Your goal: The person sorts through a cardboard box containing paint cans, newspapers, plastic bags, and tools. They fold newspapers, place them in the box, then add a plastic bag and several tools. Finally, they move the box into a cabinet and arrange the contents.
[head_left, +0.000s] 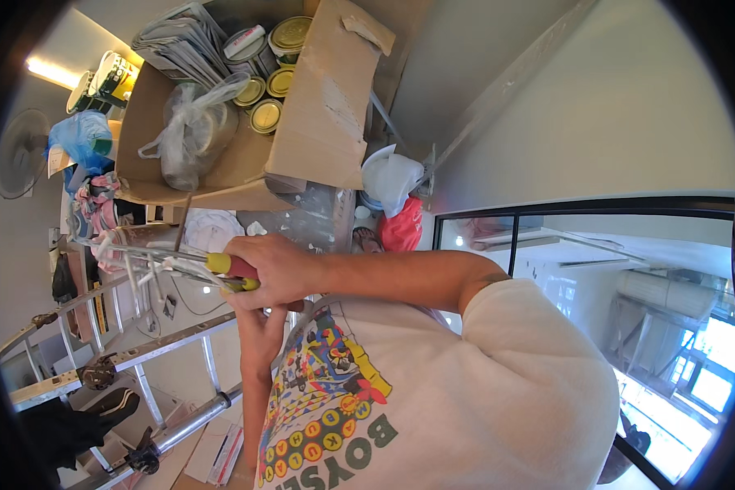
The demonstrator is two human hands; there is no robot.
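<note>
My right hand is closed around a bundle of tools with red and yellow handles. They look like paint roller frames, with thin metal rods and whitish parts pointing left. A thin brown stick rises from the bundle towards the cardboard box. My left hand is just below the right one, partly hidden behind it and the handles; its grip cannot be made out. A brownish handle end shows beside the two hands. Behind the rods lie a brown cylindrical container and a white cloth or plastic bundle.
A large cardboard box holds paint cans, folded newspapers and a bagged container. An aluminium ladder stands at lower left. Red and white plastic bags lie by the wall. A black-framed glass panel is at right.
</note>
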